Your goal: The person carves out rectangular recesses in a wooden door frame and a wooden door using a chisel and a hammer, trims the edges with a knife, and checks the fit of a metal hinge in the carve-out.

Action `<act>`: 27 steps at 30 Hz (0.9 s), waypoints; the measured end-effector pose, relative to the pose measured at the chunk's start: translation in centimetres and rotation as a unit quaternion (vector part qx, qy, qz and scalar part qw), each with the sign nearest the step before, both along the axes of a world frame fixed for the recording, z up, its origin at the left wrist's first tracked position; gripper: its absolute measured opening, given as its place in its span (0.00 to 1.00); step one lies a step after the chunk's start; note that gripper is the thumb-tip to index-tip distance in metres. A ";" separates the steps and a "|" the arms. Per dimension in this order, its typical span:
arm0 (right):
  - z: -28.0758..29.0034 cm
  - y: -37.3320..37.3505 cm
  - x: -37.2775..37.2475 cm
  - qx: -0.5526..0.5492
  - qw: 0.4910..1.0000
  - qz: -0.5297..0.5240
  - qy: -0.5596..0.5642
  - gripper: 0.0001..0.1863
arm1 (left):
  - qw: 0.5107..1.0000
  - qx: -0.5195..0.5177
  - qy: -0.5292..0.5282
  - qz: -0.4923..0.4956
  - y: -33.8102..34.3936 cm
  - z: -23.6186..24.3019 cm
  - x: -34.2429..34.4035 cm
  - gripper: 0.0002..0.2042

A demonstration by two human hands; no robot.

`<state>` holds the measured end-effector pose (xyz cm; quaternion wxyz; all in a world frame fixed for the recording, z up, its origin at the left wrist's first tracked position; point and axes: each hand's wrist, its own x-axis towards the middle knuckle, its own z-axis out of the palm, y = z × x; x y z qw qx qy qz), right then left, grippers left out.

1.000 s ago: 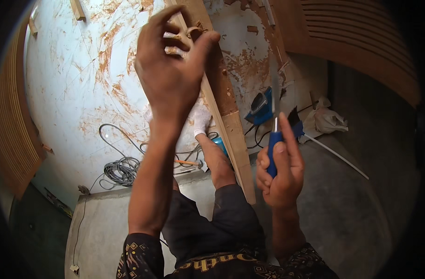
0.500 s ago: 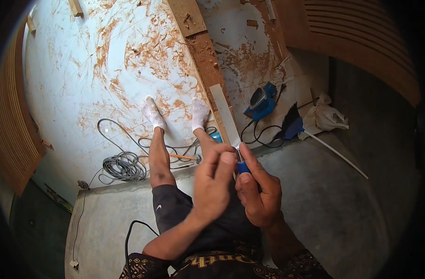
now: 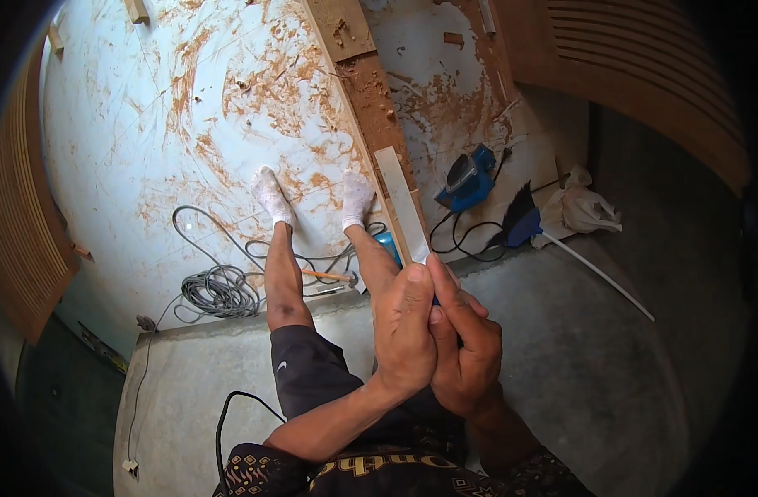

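Note:
A blue-handled tool, by its look a chisel (image 3: 421,258), sits between my hands, with a shiny bit of metal showing past my fingertips. My right hand (image 3: 468,356) is closed round its handle, index finger stretched along the metal. Pressed against it, my left hand (image 3: 405,335) closes over the front of the tool, thumb on top. My fingers hide most of the handle and shank. Just beyond the fingertips runs a long, flat, pale bar (image 3: 401,195) on the wooden board (image 3: 379,108); whether the metal touches it I cannot tell.
A blue power planer (image 3: 468,178) lies right of the board. Near it are a blue-headed brush (image 3: 524,225) with a white handle and a crumpled plastic bag (image 3: 586,207). Coiled cable (image 3: 220,294) and an orange-handled hammer (image 3: 329,275) lie left. Slatted wooden panels (image 3: 644,58) flank the shavings-strewn floor.
My left hand has moved right and closed over the front of the tool, against my right hand. The blue handle, plain to see before, is now mostly covered.

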<state>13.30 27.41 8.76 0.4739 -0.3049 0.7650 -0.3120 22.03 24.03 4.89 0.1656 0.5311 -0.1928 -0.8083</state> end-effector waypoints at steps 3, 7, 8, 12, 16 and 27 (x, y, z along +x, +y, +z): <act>-0.1 0.3 -0.3 0.013 1.000 0.009 -0.011 0.22 | 0.999 0.029 0.007 0.022 0.6 0.1 -0.1 0.25; -0.9 0.5 0.3 -0.026 1.000 0.007 0.016 0.22 | 0.999 0.031 0.006 0.007 -1.2 -0.3 -0.4 0.25; -1.5 -0.4 0.0 -0.038 0.999 0.011 0.025 0.22 | 1.000 0.029 -0.005 -0.003 -2.1 -0.5 -0.5 0.25; -1.6 -2.0 0.0 -0.033 0.999 0.002 0.027 0.22 | 1.000 0.005 -0.027 -0.015 -4.0 -0.9 -0.9 0.26; -1.1 -1.9 0.1 -0.031 0.999 -0.006 0.018 0.22 | 0.998 -0.040 -0.032 -0.033 -3.2 -1.1 -0.4 0.25; -1.8 -3.1 -0.5 -0.034 0.999 -0.007 0.014 0.23 | 0.998 -0.018 -0.054 -0.013 -4.7 -0.9 -1.8 0.24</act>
